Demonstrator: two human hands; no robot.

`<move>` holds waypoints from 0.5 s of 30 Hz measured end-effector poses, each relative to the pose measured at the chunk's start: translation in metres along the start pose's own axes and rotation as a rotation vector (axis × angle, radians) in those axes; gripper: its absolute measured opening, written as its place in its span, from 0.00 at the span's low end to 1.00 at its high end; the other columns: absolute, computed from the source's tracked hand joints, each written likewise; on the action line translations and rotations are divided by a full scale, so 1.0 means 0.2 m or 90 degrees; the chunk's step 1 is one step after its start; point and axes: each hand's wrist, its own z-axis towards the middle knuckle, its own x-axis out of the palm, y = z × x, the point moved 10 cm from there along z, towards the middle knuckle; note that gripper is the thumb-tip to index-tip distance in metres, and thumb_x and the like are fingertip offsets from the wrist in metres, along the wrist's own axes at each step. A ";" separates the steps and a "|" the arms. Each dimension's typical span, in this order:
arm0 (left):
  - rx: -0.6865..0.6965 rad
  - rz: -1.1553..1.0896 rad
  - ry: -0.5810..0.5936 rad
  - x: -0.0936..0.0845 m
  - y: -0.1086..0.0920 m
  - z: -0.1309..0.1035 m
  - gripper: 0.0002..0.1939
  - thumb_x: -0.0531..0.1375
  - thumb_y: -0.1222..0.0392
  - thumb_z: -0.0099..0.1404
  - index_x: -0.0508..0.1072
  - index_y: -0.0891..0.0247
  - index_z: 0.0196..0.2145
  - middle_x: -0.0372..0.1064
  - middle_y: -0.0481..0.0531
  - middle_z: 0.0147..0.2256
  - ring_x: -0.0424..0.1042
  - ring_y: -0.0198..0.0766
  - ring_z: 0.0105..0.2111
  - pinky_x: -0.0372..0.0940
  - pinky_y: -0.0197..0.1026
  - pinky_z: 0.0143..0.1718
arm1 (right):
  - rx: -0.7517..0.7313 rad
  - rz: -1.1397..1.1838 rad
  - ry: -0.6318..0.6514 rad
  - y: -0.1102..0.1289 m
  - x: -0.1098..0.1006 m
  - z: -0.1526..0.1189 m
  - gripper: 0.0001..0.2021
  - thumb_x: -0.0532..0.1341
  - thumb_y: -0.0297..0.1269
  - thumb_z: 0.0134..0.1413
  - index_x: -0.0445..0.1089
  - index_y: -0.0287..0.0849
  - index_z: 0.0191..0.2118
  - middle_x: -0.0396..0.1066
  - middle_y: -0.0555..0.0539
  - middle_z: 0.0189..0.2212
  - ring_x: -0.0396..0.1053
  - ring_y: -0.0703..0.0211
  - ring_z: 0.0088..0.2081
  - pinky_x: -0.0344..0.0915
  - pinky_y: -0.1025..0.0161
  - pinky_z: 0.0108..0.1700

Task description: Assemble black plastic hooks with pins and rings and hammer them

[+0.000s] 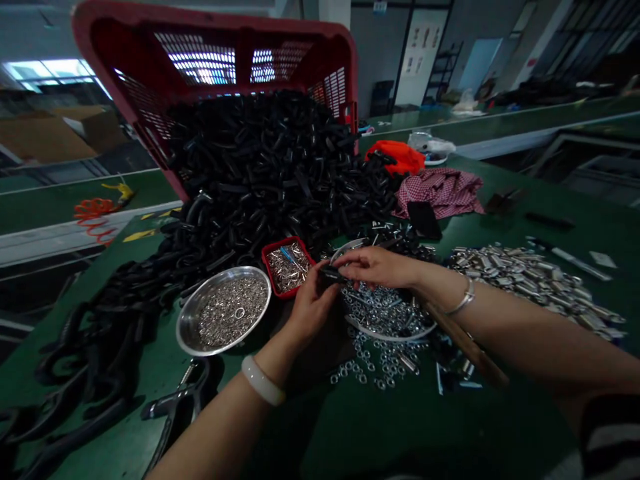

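Note:
My left hand is closed around a small black part, held over the middle of the bench. From the right, my right hand reaches in with its fingertips pinched on the same part. Fingers cover most of the piece, so its full shape is hidden. Just left of my hands are a red tray of small metal pins and a round steel bowl of tiny metal pieces. Beneath my right hand lies a heap of nuts in a shallow dish, some spilled toward me.
A tipped red crate spills black curved parts across the back and left. Silver cylindrical parts are heaped at right. A wooden-handled tool lies under my right forearm. A checkered cloth and dark phone-like slab sit behind.

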 end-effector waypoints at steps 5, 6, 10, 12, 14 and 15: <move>-0.320 -0.158 0.013 0.01 0.23 -0.15 0.11 0.54 0.60 0.54 0.67 0.65 0.35 0.64 0.47 0.26 0.64 0.30 0.24 0.63 0.35 0.27 | 0.038 -0.298 0.079 -0.12 0.02 -0.34 0.08 0.57 0.34 0.49 0.73 0.43 0.33 0.73 0.48 0.31 0.69 0.60 0.33 0.62 0.61 0.37; -0.354 -0.142 0.053 0.04 0.25 -0.19 0.10 0.55 0.60 0.53 0.67 0.66 0.34 0.63 0.46 0.24 0.62 0.29 0.22 0.60 0.33 0.24 | 0.034 -0.311 0.141 -0.14 0.09 -0.41 0.09 0.57 0.33 0.49 0.73 0.45 0.34 0.73 0.48 0.31 0.69 0.59 0.34 0.62 0.61 0.37; -0.364 0.015 0.198 0.16 0.25 -0.27 0.15 0.60 0.61 0.49 0.68 0.66 0.37 0.65 0.45 0.25 0.59 0.27 0.19 0.54 0.31 0.20 | 0.131 -0.545 0.103 -0.24 0.17 -0.59 0.14 0.53 0.22 0.45 0.73 0.44 0.32 0.72 0.42 0.32 0.68 0.52 0.36 0.62 0.58 0.31; -0.336 0.092 0.258 0.24 0.22 -0.30 0.13 0.60 0.61 0.50 0.68 0.66 0.36 0.65 0.46 0.25 0.59 0.27 0.19 0.55 0.32 0.21 | 0.146 -0.622 0.058 -0.24 0.15 -0.61 0.17 0.50 0.19 0.44 0.73 0.43 0.33 0.71 0.41 0.32 0.68 0.51 0.36 0.60 0.59 0.29; -0.281 0.174 0.347 0.34 0.18 -0.33 0.08 0.59 0.62 0.51 0.69 0.67 0.31 0.65 0.46 0.23 0.60 0.29 0.21 0.55 0.32 0.23 | 0.116 -0.631 0.029 -0.20 0.14 -0.61 0.18 0.50 0.21 0.45 0.72 0.44 0.36 0.70 0.41 0.34 0.67 0.51 0.37 0.60 0.59 0.29; -0.244 0.215 0.390 0.38 0.16 -0.34 0.06 0.59 0.63 0.51 0.70 0.67 0.28 0.65 0.46 0.23 0.61 0.30 0.22 0.56 0.32 0.24 | 0.099 -0.618 0.024 -0.18 0.15 -0.62 0.16 0.50 0.23 0.46 0.71 0.44 0.38 0.70 0.42 0.35 0.67 0.51 0.37 0.60 0.58 0.30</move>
